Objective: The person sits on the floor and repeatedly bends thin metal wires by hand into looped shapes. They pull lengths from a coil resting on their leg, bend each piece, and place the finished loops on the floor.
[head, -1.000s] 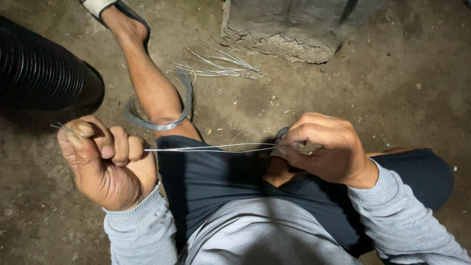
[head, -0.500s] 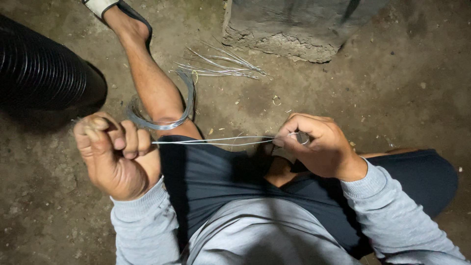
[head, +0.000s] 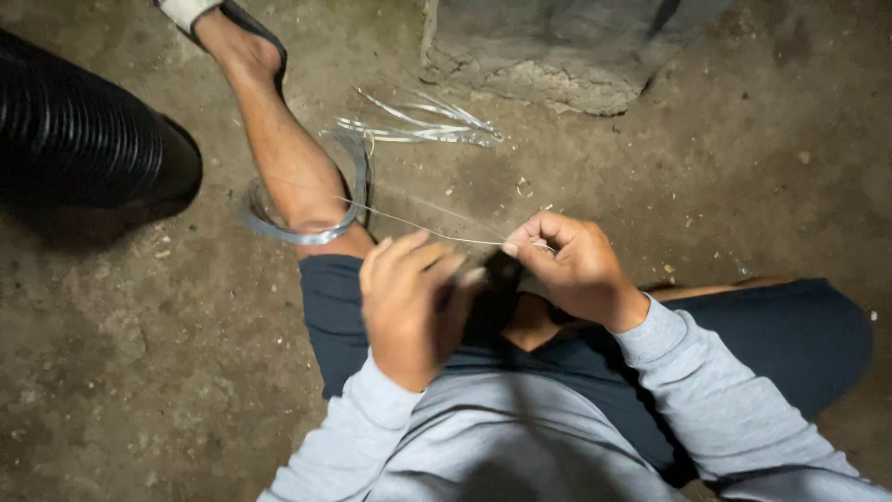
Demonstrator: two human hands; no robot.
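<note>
Wire point(head: 418, 226), one strand, pinched by right hand point(head: 567, 274); left hand point(head: 409, 302) beside.

The person sat on the dirt floor point(head: 139, 372), left leg point(head: 288, 167) extended forward. A wire coil point(head: 307, 228) ringed that leg below the knee. A ribbed pipe point(head: 84, 139) lay left of the leg. Cut wire pieces point(head: 418, 125) lay ahead of the coil, before a stone block point(head: 557, 46). Both hands, left hand point(head: 409, 302) and right hand point(head: 567, 270), met over the lap, with a wire strand point(head: 418, 225) running from them toward the coil.
</note>
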